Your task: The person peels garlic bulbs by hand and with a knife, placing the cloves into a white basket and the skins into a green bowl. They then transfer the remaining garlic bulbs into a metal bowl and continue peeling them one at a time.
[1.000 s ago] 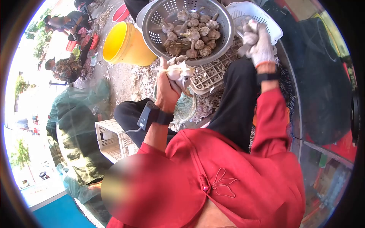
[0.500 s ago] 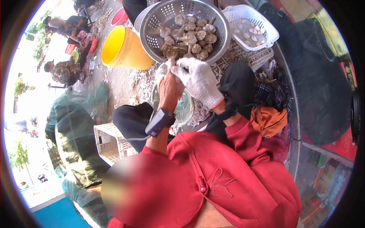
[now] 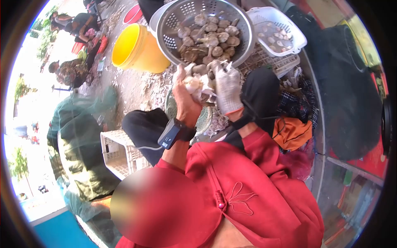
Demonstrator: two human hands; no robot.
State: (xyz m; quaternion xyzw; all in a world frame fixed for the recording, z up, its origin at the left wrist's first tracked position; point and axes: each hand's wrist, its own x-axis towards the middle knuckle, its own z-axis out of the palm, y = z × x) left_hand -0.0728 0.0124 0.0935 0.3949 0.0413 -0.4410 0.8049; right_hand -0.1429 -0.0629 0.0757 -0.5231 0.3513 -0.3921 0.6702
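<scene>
garlic (image 3: 193,85) between hands (image 3: 187,99); marking (image 3: 166,144) on wrist device (image 3: 173,132) unreadably small

I sat in a rough, open-air workshop: pale papery skins (image 3: 153,94) littered the ground (image 3: 128,84), a steel colander (image 3: 168,38) of garlic bulbs (image 3: 211,39) stood before me, with a yellow bucket (image 3: 154,53) and a plastic crate (image 3: 118,135) close by, while other people (image 3: 84,25) sat low in strong daylight, near green trees (image 3: 18,167).
</scene>
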